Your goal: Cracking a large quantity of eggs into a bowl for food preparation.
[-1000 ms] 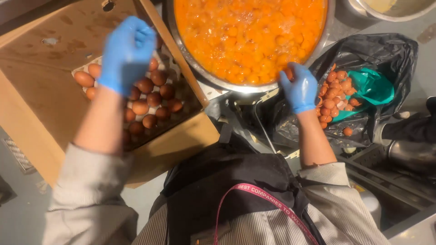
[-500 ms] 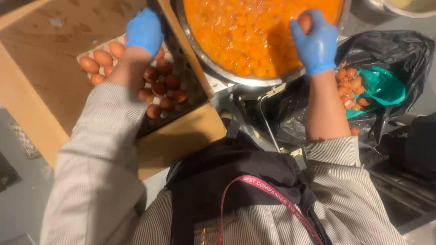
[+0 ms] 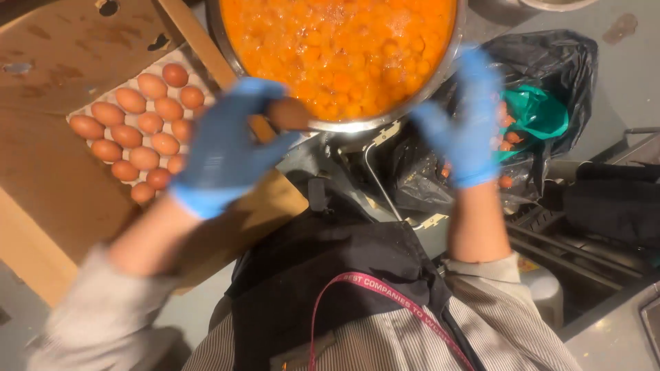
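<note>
Many yolks (image 3: 344,48) in steel bowl (image 3: 440,69); brown eggs (image 3: 137,130) in carton (image 3: 48,199)

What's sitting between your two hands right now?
In the head view, the left hand holds a brown egg at the rim of the big metal bowl; that rim spans the gap to the empty right hand.

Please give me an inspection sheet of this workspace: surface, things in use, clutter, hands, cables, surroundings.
Surface: grey floor around the work area.
Things in use: metal bowl full of cracked egg yolks; tray of brown eggs in a cardboard box.
Clutter: black bag holding eggshells.
Hands: left hand, blue-gloved, holds an egg at the bowl's rim; right hand, gloved, open, apparently empty.
Cables: nothing seen.
Surroundings: red lanyard, dark apron.
</note>
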